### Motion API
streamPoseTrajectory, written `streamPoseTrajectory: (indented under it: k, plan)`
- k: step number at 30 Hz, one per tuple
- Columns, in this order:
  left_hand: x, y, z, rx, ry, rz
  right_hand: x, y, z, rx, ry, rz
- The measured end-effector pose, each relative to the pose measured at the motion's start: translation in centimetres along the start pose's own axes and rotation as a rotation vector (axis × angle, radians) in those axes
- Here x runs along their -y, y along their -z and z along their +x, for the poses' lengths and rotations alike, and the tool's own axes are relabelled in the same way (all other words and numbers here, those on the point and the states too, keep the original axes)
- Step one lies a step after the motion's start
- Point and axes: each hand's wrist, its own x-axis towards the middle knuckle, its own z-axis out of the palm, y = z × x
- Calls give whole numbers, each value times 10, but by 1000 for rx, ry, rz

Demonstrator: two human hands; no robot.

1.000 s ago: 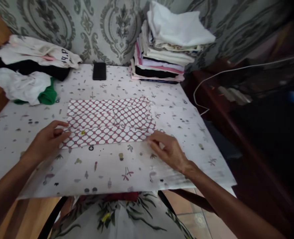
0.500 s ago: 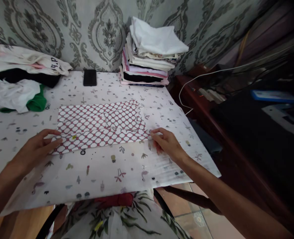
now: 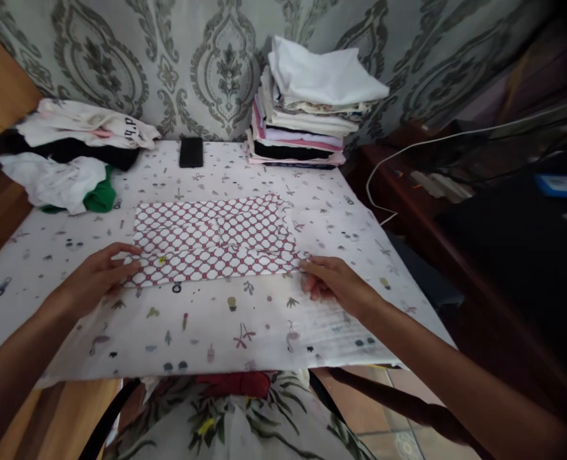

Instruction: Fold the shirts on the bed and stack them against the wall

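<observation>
A folded garment (image 3: 254, 223), white with a red and dark lattice print, lies flat across the middle of the table. Its near edge forms a long folded strip with a small yellow mark toward the left. My left hand (image 3: 98, 275) pinches the strip's left end between thumb and fingers. At the opposite end, my right hand (image 3: 333, 281) has its thumb and forefinger closed on the right corner; its other fingers curl underneath. Both hands stay low, close to the tabletop.
A printed white cloth covers the table (image 3: 273, 332). At the back stands a tall stack of folded clothes (image 3: 302, 121), with a black phone (image 3: 191, 152) to its left. Loose clothes (image 3: 72, 172) are heaped at far left. A cable (image 3: 369, 179) hangs over the dark furniture at right.
The whole view has swung slightly left, so everything appears farther right. Both hands keep their hold on the strip's ends, and its left end sits slightly farther from me.
</observation>
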Motion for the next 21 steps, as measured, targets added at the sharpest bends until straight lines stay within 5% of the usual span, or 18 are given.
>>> streamPoseTrajectory:
  k: [8, 21]
  plan:
    - [-1, -2, 3, -1, 101, -307, 2, 10, 2, 54, -29, 63]
    - [15, 7, 7, 13, -8, -67, -3, 9, 5, 8, -24, -56]
